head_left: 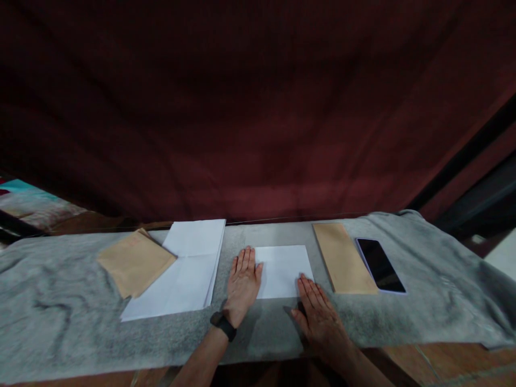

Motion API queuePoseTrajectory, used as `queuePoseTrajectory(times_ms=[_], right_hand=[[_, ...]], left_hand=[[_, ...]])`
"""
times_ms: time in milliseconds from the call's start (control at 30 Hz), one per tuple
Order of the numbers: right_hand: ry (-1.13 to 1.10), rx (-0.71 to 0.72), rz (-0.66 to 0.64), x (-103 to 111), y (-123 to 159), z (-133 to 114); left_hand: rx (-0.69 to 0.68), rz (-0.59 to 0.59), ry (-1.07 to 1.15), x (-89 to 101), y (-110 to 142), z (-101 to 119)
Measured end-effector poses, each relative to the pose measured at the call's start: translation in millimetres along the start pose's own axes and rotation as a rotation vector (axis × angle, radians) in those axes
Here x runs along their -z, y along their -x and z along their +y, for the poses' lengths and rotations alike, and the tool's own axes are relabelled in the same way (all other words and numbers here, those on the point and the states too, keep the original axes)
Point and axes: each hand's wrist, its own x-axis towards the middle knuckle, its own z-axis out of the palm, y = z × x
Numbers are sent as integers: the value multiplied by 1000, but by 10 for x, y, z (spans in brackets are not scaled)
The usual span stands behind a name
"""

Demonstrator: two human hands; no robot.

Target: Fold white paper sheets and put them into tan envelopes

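Note:
A white sheet of paper [282, 269], apparently folded, lies flat in the middle of the grey cloth. Along its left edge rests my left hand [244, 279], palm down with the fingers stretched out. My right hand [316, 309] touches the sheet's lower right corner, its fingers extended and the thumb apart. Neither hand grips anything. Left of my left hand is a stack of larger white papers [189, 274] with a crease across the top one. A brown envelope [342, 258] lies to the right of the sheet.
More brown envelopes [135, 260] overlap the left side of the paper stack. A smartphone [381, 265] with a dark screen sits beside the right envelope. The grey cloth [258, 333] covers the long surface. A dark red curtain [258, 134] hangs behind it.

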Motion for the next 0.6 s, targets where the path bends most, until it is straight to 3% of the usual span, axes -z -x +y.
queuePoseTrajectory(times_ms=[200,300,400,500,600], right_hand=[[-4,-101,-41,8,-86,-17],[-36,-177,-94,93,-271,-30],[-118,-159,-120,147,-488,-73],[-174,-135,-115,91,-654,-137],[-176,-130,-135,-40,-746,-178]], left_hand=[[28,40,-16,55,31,42],[-66,73,29,83,61,183],[-201,34,90,66,116,369],[-316,-2,121,0,175,512],[-347,-27,126,-60,208,576]])
